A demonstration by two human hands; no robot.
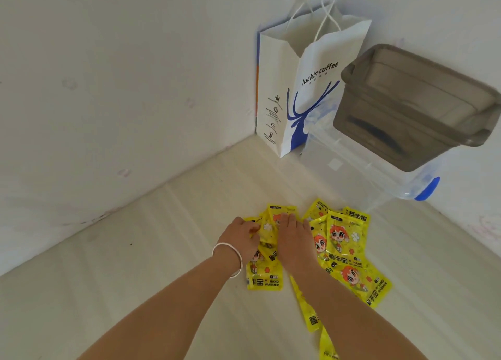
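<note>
Several yellow hand-warmer packets (344,240) with a cartoon figure lie scattered on the pale floor (162,251). My left hand (240,235), with a white bangle on its wrist, has its fingers curled onto the edge of a packet (267,228) at the left of the pile. My right hand (294,240) lies flat on the same group of packets, fingers stretched forward. More packets (311,316) show from under my right forearm.
A white paper coffee bag (301,88) stands open in the room corner. Beside it a grey plastic box (414,107) sits on a clear lidded bin with a blue latch (427,189). White walls close off the left and back.
</note>
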